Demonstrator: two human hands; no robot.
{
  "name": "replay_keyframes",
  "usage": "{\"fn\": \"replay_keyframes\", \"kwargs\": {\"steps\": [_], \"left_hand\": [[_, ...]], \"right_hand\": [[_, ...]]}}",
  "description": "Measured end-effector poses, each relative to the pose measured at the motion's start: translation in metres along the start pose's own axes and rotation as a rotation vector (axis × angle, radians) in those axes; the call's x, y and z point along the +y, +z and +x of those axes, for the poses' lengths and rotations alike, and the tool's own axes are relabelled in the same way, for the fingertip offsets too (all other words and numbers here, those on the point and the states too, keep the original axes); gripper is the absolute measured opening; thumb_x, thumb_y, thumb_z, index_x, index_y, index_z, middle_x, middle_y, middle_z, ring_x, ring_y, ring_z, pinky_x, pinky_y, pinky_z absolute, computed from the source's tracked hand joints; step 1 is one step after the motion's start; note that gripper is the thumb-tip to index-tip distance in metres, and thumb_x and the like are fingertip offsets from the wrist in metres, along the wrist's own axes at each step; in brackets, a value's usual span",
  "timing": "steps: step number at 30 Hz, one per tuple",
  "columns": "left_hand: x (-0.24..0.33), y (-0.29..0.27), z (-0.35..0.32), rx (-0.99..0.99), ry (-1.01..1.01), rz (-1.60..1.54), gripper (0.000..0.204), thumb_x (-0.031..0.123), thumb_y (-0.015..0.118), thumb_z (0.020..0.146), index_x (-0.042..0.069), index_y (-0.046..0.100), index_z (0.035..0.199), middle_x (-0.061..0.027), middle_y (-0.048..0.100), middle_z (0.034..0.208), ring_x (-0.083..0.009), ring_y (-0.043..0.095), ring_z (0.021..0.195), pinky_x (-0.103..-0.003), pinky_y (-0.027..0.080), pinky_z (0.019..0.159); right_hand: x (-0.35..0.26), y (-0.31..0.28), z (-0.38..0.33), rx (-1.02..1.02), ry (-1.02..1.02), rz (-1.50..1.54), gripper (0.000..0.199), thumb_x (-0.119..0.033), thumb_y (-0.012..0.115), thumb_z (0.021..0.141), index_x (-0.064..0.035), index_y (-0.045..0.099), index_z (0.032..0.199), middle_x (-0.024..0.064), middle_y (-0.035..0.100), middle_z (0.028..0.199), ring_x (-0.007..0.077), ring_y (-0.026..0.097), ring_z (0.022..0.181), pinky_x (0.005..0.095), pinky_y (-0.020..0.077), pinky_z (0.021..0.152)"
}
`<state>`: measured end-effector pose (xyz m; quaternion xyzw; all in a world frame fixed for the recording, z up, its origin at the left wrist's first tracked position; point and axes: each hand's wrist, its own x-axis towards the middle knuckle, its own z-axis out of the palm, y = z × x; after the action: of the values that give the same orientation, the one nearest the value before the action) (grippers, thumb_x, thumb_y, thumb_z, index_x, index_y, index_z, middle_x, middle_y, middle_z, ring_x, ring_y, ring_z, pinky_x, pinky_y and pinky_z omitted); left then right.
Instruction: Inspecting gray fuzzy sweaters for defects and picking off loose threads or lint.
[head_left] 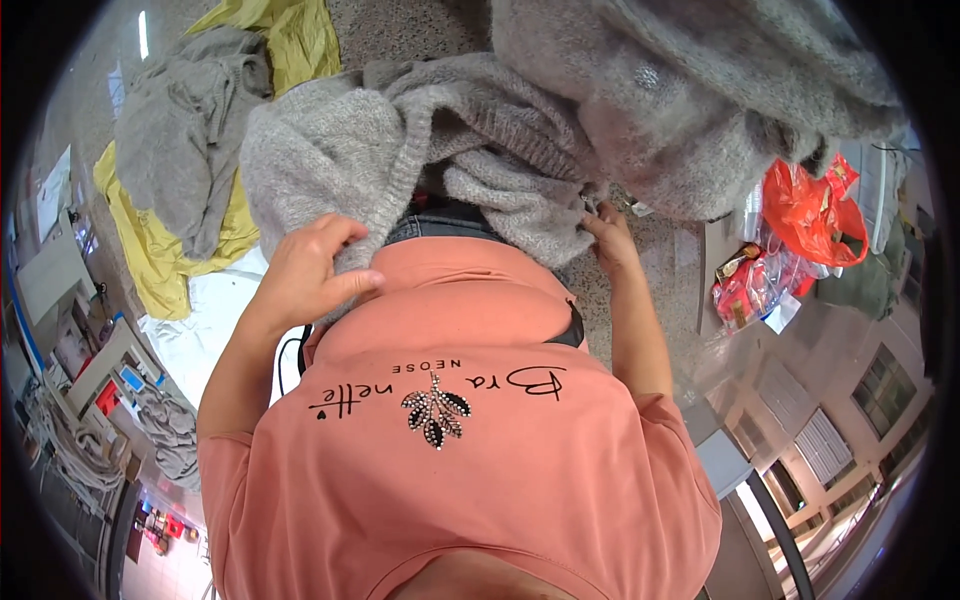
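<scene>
Across our waist lay the grey knitted sweater (470, 150), its length running left to right. Our left hand (305, 270) pinched one edge, fingers closed; our right hand (610, 235) seemingly gripped the opposite hem, though partly hidden.

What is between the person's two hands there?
In the head view, the grey knitted sweater spans the gap between the left hand and the right hand; both grip it. Below it shows the person's salmon shirt.
</scene>
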<state>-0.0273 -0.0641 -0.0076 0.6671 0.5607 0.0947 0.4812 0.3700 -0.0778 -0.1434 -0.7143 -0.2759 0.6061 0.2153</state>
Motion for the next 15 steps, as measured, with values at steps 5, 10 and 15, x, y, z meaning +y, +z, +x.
{"fn": "replay_keyframes", "kwargs": {"steps": [5, 10, 15], "left_hand": [[-0.013, 0.002, 0.004, -0.075, -0.012, -0.055, 0.023, 0.011, 0.065, 0.07, -0.004, 0.059, 0.086, -0.0108, 0.059, 0.079, -0.0231, 0.057, 0.071, -0.031, 0.044, 0.066], [-0.022, 0.006, 0.004, 0.123, -0.151, -0.403, 0.013, 0.007, 0.063, 0.074, -0.003, 0.059, 0.082, -0.0039, 0.061, 0.078, -0.0096, 0.053, 0.073, -0.024, 0.042, 0.064], [-0.017, 0.011, 0.001, 0.192, -0.112, -0.666, 0.014, 0.0, 0.064, 0.071, 0.001, 0.059, 0.084, -0.0005, 0.059, 0.08, -0.0054, 0.052, 0.071, -0.021, 0.042, 0.062]], "right_hand": [[0.001, 0.0, 0.014, 0.12, -0.211, 0.286, 0.033, -0.007, 0.064, 0.073, 0.0032, 0.055, 0.102, 0.0093, 0.061, 0.096, 0.0198, 0.059, 0.085, 0.033, 0.0456, 0.076], [-0.037, -0.014, -0.025, -0.587, -0.258, 0.514, 0.042, -0.004, 0.068, 0.065, 0.003, 0.054, 0.105, 0.0096, 0.061, 0.097, 0.0193, 0.059, 0.087, 0.0311, 0.0456, 0.079], [-0.069, 0.027, -0.04, -0.26, -0.375, -0.486, 0.04, -0.006, 0.063, 0.065, 0.0032, 0.052, 0.101, 0.0111, 0.06, 0.089, 0.0251, 0.058, 0.082, 0.0335, 0.0461, 0.071]]}}
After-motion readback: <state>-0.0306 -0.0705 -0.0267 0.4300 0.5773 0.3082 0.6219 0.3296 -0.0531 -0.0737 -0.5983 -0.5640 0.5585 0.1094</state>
